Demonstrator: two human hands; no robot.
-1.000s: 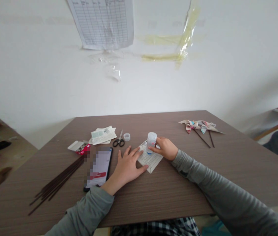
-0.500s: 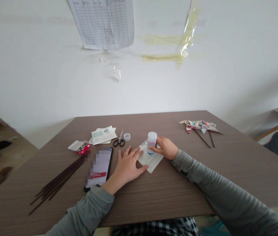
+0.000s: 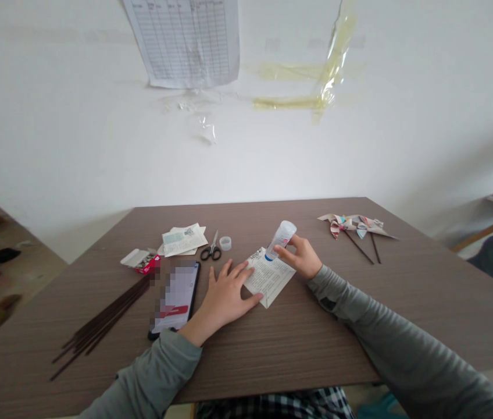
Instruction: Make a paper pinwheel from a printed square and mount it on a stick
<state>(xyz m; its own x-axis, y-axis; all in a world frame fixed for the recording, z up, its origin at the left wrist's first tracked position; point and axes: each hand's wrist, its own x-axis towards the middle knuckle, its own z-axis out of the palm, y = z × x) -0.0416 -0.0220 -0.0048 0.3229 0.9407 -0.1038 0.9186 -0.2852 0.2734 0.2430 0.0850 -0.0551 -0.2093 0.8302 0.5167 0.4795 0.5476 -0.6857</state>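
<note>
A square of printed paper (image 3: 271, 280) lies on the table, turned cornerwise to me. My left hand (image 3: 229, 294) rests flat with spread fingers, its thumb and fingertips on the paper's left edge. In my right hand (image 3: 302, 258) is a clear glue bottle (image 3: 280, 241) with a blue end, gripped between thumb and fingers. The bottle tilts, blue end down, over the upper part of the paper; whether it touches the sheet I cannot tell. A small clear cap (image 3: 225, 243) and black-handled scissors (image 3: 211, 249) lie beyond my left hand.
Left of my hand are a phone (image 3: 175, 297), a bundle of thin dark sticks (image 3: 102, 317), a small red-and-white box (image 3: 142, 261) and stacked printed paper pieces (image 3: 183, 239). Two paper pinwheels (image 3: 355, 224) on sticks lie at the back right. A wall (image 3: 246, 163) rises behind the table.
The glue bottle has gone from nearly upright to leaning right, and it has shifted up and slightly right with my right hand. My left hand stays in place.
</note>
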